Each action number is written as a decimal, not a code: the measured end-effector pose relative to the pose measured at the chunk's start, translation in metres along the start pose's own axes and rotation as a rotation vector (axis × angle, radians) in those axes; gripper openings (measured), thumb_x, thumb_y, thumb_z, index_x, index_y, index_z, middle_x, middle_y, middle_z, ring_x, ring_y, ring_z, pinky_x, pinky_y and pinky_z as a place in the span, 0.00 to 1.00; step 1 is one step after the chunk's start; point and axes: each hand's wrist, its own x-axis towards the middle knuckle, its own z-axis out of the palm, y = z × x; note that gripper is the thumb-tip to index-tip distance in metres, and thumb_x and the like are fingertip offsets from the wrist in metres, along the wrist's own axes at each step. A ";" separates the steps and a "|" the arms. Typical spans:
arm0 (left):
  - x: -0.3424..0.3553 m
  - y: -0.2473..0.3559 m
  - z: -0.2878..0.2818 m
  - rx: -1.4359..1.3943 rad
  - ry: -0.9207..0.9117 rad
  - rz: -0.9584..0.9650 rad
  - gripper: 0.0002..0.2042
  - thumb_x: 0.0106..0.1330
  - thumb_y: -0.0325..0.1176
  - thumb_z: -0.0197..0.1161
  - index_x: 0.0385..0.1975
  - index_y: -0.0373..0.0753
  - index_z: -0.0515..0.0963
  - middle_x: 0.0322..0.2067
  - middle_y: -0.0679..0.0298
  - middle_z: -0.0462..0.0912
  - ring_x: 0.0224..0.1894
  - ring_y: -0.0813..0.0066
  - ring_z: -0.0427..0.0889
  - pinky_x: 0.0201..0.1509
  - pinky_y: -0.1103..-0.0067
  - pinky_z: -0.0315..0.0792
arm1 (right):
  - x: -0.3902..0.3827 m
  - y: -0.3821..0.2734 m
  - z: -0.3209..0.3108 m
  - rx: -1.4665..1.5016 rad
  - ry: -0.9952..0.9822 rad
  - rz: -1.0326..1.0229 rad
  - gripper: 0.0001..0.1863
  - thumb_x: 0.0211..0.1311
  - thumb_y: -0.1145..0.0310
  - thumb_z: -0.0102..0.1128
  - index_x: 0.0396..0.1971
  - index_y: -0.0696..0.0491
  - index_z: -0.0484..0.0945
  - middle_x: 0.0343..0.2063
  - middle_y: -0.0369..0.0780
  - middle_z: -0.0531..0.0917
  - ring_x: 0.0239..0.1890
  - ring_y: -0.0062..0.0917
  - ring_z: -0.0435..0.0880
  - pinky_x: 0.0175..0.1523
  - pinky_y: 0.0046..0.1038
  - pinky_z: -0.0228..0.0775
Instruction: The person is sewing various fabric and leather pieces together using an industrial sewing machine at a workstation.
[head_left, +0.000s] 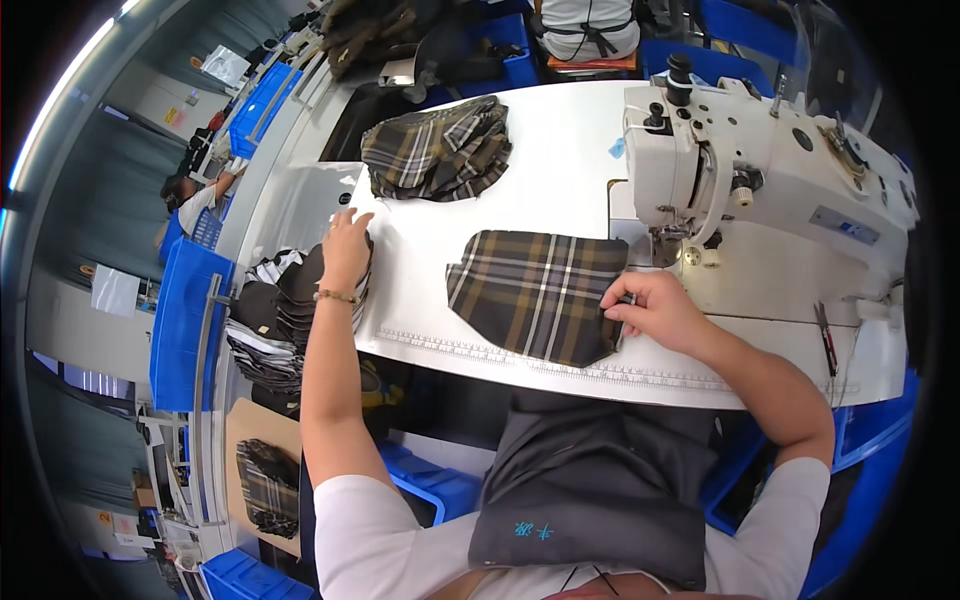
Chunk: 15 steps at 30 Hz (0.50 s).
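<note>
A plaid fabric piece (540,300), dark with brown, grey and white stripes, lies flat on the white sewing table in front of me. My right hand (655,312) is at its right edge, with thumb and forefinger closed together on the cloth there. Off to the left, my left hand (346,252) reaches over a stack of dark cut pieces (295,290), fingers apart and seemingly holding nothing. Part of that stack is hidden beneath the hand and wrist. Farther back sits a pile of plaid pieces (437,150).
A white sewing machine (760,170) stands at the right. Dark-handled snips (826,340) lie near the table's right end. A printed ruler strip (480,350) follows the front edge. Blue bins (190,325) stand left; another person (590,28) is beyond the table.
</note>
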 end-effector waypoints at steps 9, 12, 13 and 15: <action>-0.006 -0.042 0.000 -0.325 0.236 -0.089 0.03 0.63 0.26 0.63 0.35 0.36 0.80 0.48 0.55 0.83 0.53 0.52 0.79 0.58 0.63 0.72 | -0.002 -0.001 -0.005 -0.005 -0.073 0.061 0.04 0.64 0.76 0.63 0.36 0.58 0.82 0.27 0.36 0.84 0.23 0.13 0.82 0.29 0.18 0.74; -0.026 -0.081 -0.011 -0.705 0.394 -0.427 0.06 0.70 0.21 0.53 0.43 0.36 0.73 0.54 0.57 0.82 0.54 0.63 0.80 0.57 0.75 0.71 | -0.001 -0.006 -0.004 -0.020 -0.101 0.041 0.03 0.63 0.76 0.63 0.35 0.58 0.82 0.27 0.36 0.85 0.23 0.14 0.82 0.30 0.18 0.74; -0.029 -0.089 -0.022 -0.780 0.460 -0.468 0.08 0.70 0.19 0.47 0.44 0.35 0.71 0.58 0.55 0.80 0.54 0.68 0.79 0.57 0.74 0.72 | 0.000 -0.005 -0.005 -0.030 -0.123 0.041 0.04 0.62 0.76 0.63 0.35 0.58 0.83 0.28 0.36 0.85 0.24 0.15 0.82 0.31 0.19 0.74; -0.041 -0.114 -0.047 -1.063 0.701 -0.327 0.07 0.69 0.22 0.48 0.44 0.33 0.68 0.59 0.48 0.76 0.52 0.65 0.80 0.54 0.76 0.76 | 0.004 -0.002 -0.004 -0.029 -0.155 0.039 0.04 0.61 0.75 0.64 0.35 0.58 0.83 0.29 0.36 0.85 0.25 0.15 0.82 0.32 0.20 0.74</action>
